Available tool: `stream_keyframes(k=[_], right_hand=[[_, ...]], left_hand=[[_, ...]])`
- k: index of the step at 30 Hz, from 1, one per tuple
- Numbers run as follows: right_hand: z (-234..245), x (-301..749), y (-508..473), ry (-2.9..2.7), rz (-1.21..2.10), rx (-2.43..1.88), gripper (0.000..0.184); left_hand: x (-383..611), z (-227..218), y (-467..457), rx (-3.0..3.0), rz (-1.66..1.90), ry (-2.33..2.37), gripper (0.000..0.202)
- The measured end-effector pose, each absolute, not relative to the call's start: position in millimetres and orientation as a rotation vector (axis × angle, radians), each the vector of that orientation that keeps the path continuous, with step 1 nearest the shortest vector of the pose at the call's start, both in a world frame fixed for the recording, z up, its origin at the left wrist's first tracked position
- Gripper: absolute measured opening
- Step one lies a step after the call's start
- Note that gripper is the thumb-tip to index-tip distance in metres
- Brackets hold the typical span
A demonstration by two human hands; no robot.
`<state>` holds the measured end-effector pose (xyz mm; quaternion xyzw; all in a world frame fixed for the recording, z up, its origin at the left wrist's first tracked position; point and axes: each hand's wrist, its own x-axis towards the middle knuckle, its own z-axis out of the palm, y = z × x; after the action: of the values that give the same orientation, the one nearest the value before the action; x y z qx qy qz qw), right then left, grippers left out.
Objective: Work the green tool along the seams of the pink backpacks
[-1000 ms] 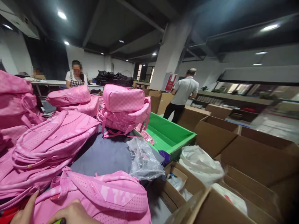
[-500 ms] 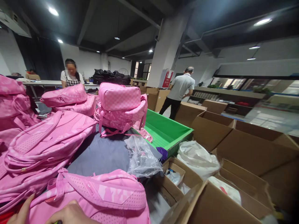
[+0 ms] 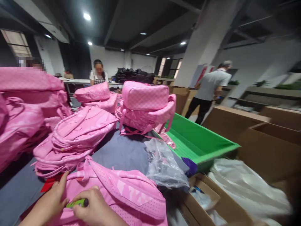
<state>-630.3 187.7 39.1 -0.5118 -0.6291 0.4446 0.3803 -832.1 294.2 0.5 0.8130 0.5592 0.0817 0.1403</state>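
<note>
A pink backpack (image 3: 131,188) with dotted straps and a camouflage pattern lies in front of me on the dark blue-grey cloth-covered surface. My left hand (image 3: 53,197) grips its left edge, forefinger along the side and thumb on the pink fabric. In my right hand (image 3: 92,202) is a short green stick-like tool (image 3: 76,203) with a dark round end, held across the bag close to my left thumb. Its working tip is hidden, so I cannot tell its exact kind. Just beyond the left hand lies a red piece of material (image 3: 48,184).
More pink backpacks (image 3: 77,138) are heaped left and ahead. A clear plastic bag (image 3: 162,166) rests by the green bin (image 3: 202,153). Cardboard boxes (image 3: 270,150) and a white sack (image 3: 246,185) stand right. One person (image 3: 209,88) is beyond the bin, another (image 3: 98,75) behind the bags.
My view has turned left and tilted down, so both hands and the green tool show more fully. The person in the grey shirt has turned somewhat.
</note>
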Motion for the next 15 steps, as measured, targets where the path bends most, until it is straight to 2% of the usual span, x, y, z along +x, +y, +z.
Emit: stream_keyframes(k=[3, 8, 15], right_hand=[[39, -629, 188, -1.627, 1.086, -1.308, 0.032], [39, -630, 191, -1.557, 0.979, -1.347, 0.019], [18, -616, 195, -1.621, 1.025, -1.298, 0.034]], left_hand=[[-821, 20, 283, 2.266, 0.078, 1.659, 0.096], [-811, 40, 281, 2.238, -0.067, 1.651, 0.092], [-786, 95, 254, 2.174, -0.195, 1.680, 0.090]])
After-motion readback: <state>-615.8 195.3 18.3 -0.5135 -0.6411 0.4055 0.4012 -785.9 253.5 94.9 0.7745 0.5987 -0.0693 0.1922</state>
